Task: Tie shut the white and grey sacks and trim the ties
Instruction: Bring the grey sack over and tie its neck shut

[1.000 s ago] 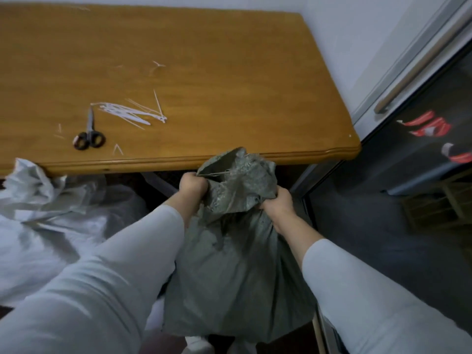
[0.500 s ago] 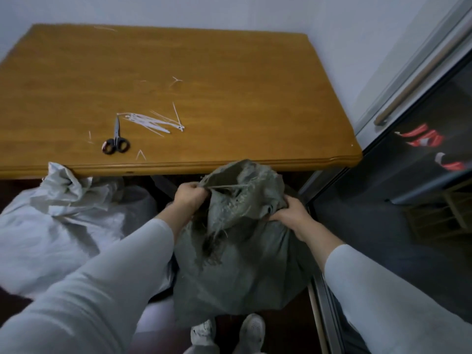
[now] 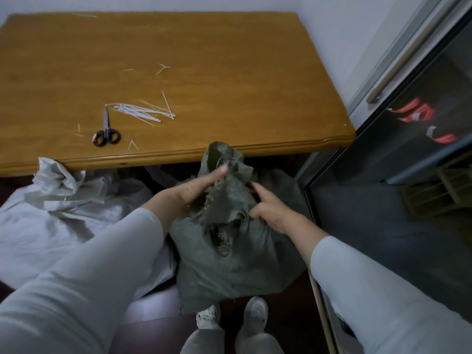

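Note:
The grey sack (image 3: 237, 254) stands on the floor in front of the table, its frayed mouth bunched upward. My left hand (image 3: 196, 187) lies flat against the left side of the bunched neck, fingers stretched out. My right hand (image 3: 270, 208) pinches the neck's right side. The white sack (image 3: 66, 221) lies crumpled on the floor to the left, its mouth loose. On the wooden table (image 3: 229, 72) lie black-handled scissors (image 3: 106, 131) and a bundle of white zip ties (image 3: 143, 112).
Short cut tie ends (image 3: 163, 67) are scattered on the table. A dark glass sliding door (image 3: 408, 139) with a metal frame stands close on the right. My two shoes (image 3: 232, 312) are just below the grey sack.
The grey sack has sunk lower and come down to the floor. My left hand has let go its fist grip and spread flat on the neck; my right hand shifted to a pinch.

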The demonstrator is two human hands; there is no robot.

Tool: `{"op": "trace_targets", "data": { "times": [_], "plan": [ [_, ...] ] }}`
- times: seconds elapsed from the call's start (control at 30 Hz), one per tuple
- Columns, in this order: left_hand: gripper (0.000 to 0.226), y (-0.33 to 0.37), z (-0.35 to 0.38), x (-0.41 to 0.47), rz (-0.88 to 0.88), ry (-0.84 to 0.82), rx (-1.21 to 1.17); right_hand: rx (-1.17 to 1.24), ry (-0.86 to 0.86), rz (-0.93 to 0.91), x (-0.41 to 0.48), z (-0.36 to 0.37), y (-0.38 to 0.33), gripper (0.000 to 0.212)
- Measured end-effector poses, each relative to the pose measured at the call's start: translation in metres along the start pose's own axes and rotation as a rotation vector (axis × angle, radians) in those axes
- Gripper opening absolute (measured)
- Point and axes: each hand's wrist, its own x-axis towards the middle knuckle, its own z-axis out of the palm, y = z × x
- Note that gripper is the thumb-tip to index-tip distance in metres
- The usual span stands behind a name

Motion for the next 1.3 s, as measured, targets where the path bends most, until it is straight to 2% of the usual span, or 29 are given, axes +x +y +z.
{"op": "trace_targets", "data": {
  "times": [0.03,0.07,0.13,0.17,0.2,0.3,0.33,0.37,0.43,0.5,0.57,0.63,0.67,0.73,0.8,0.83,0.87,0.93,0.97,1.0,1.07,1.13,1.2,1.27,1.3],
  "plan": [
    [0.093,-0.002,0.005,0.006,-0.001,0.086,0.11,0.093,-0.032,0.025,0.001,0.003,-0.001,0.09],
    [0.094,-0.004,0.007,0.013,0.037,0.172,0.212,0.212,-0.048,0.043,0.0,0.004,-0.002,0.08],
    [0.082,-0.011,0.008,0.023,0.091,0.269,0.414,0.424,-0.001,0.065,0.001,-0.003,-0.005,0.055],
    [0.081,-0.013,0.005,0.025,0.087,0.277,0.477,0.439,0.049,0.06,0.003,-0.011,-0.006,0.046],
    [0.082,-0.015,0.002,0.025,0.086,0.28,0.512,0.332,0.112,0.051,0.005,-0.02,-0.007,0.04],
    [0.079,-0.021,-0.015,0.025,0.117,0.341,0.654,-0.205,0.311,-0.007,0.013,-0.047,-0.007,0.048],
    [0.075,-0.022,-0.022,0.024,0.134,0.374,0.751,-0.247,0.395,-0.026,0.013,-0.055,-0.012,0.039],
    [0.072,-0.022,-0.027,0.024,0.139,0.416,0.843,-0.203,0.477,-0.047,0.014,-0.06,-0.017,0.031],
    [0.073,-0.02,-0.034,0.025,0.094,0.465,1.017,-0.054,0.572,-0.092,0.018,-0.071,-0.032,0.027],
    [0.08,-0.011,-0.031,0.025,-0.042,0.431,1.156,0.081,0.556,-0.08,0.024,-0.076,-0.045,0.028],
    [0.085,0.011,-0.02,0.023,-0.062,0.426,1.078,0.154,0.529,-0.054,0.028,-0.074,-0.056,0.031],
    [0.088,0.034,-0.004,0.024,0.118,0.512,0.883,0.089,0.525,-0.053,0.031,-0.073,-0.063,0.033],
    [0.094,0.043,0.006,0.025,0.232,0.564,0.884,0.035,0.53,-0.064,0.032,-0.072,-0.066,0.033],
    [0.12,0.051,0.026,0.031,0.394,0.623,1.057,-0.039,0.55,-0.104,0.035,-0.068,-0.071,0.029],
    [0.139,0.049,0.04,0.04,0.386,0.607,1.187,-0.119,0.554,-0.137,0.036,-0.065,-0.077,0.025],
    [0.137,0.049,0.042,0.048,0.358,0.608,1.182,-0.171,0.551,-0.148,0.037,-0.065,-0.079,0.027],
    [0.124,0.049,0.042,0.056,0.353,0.629,1.148,-0.209,0.547,-0.147,0.039,-0.066,-0.081,0.031],
    [0.067,0.053,0.032,0.064,0.425,0.704,1.046,-0.195,0.56,-0.153,0.041,-0.069,-0.083,0.035],
    [0.042,0.057,0.027,0.067,0.453,0.687,0.956,-0.133,0.583,-0.165,0.044,-0.071,-0.084,0.033],
    [0.03,0.06,0.021,0.067,0.461,0.629,0.856,-0.057,0.618,-0.195,0.046,-0.074,-0.085,0.032],
    [0.025,0.067,0.012,0.066,0.467,0.488,0.697,-0.047,0.743,-0.287,0.043,-0.073,-0.081,0.044],
    [0.024,0.076,0.006,0.066,0.488,0.417,0.579,-0.394,0.842,-0.48,0.034,-0.064,-0.073,0.06],
    [0.024,0.083,0.003,0.068,0.496,0.364,0.504,-0.78,0.7,-0.621,0.031,-0.049,-0.064,0.07],
    [0.03,0.085,0.001,0.068,0.486,0.315,0.527,-1.014,0.484,-0.492,0.037,-0.034,-0.057,0.087],
    [0.034,0.084,0.0,0.068,0.476,0.298,0.552,-1.044,0.434,-0.404,0.044,-0.03,-0.056,0.09]
  ]
}}
